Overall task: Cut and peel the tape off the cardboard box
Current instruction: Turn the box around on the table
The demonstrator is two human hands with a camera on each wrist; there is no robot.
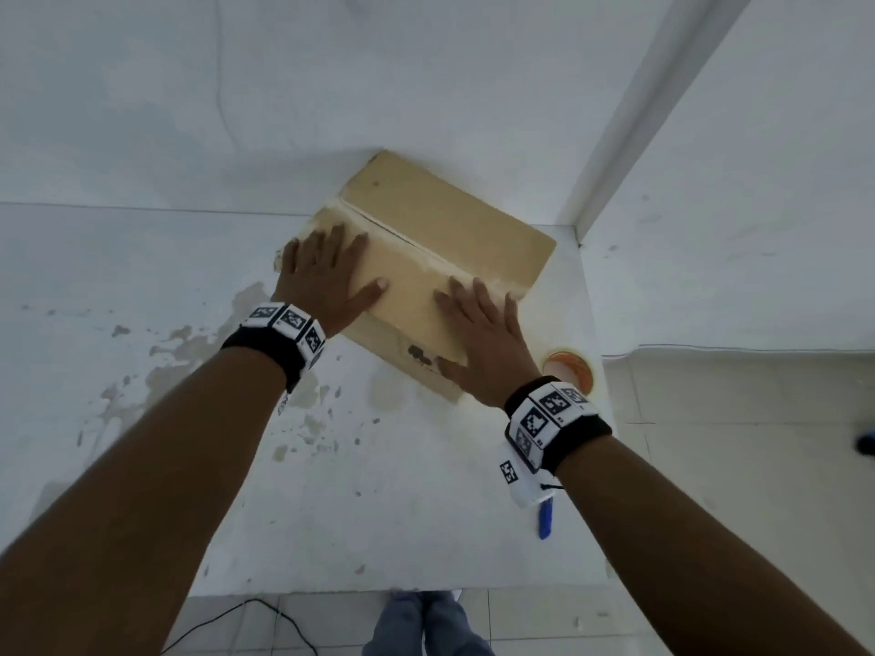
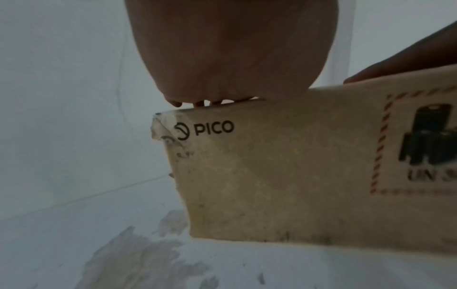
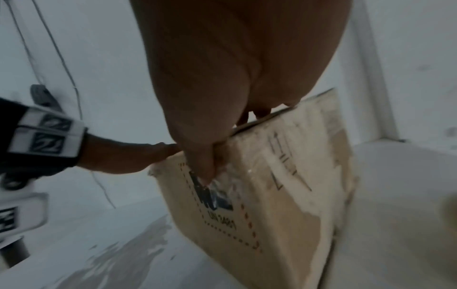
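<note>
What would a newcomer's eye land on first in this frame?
The cardboard box sits at the table's far right corner, with both hands flat on its top: the left hand at its left end, the right hand at its near right corner. Next come the printed PICO logo on the box's side and the blue-handled tool lying near the table's right edge.

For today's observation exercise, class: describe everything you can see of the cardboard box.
The box is tan cardboard, closed, resting on the white table in the corner by the walls. A seam runs across its top between the flaps, edged with pale torn tape remains. Its near side shows a PICO logo, a dashed-bordered label and scuffs; a tape scrap curls at one corner. The left hand lies flat on top; the right hand rests on top with its thumb down the near side.
</note>
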